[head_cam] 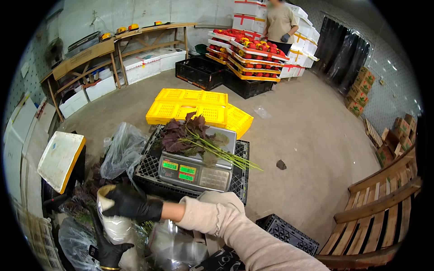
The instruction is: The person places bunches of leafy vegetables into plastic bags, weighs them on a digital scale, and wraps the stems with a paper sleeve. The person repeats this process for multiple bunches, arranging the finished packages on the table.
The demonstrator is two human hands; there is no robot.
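Note:
My left hand (110,249), in a black glove, grips the lower part of a roll of whitish plastic film or tape (118,230). From above, my black-gloved right hand (134,205) holds the roll's upper end. Some of its fingers are hidden or blurred. Ahead of my hands, a digital scale (195,172) with lit displays sits on an upturned black crate (242,159). Across its pan lies a bunch of purple perilla-like leaves (174,135) with long green stems (234,157). More purple leafy stems (93,181) are at my left, partly behind clear plastic bags (76,237).
Yellow plastic crates (190,108) stand behind the scale. A foam lid (61,155) is at left, a wooden pallet (376,216) at right. Farther back, a person (279,23) stands behind trays of red and yellow peppers (257,50) and black crates (200,71).

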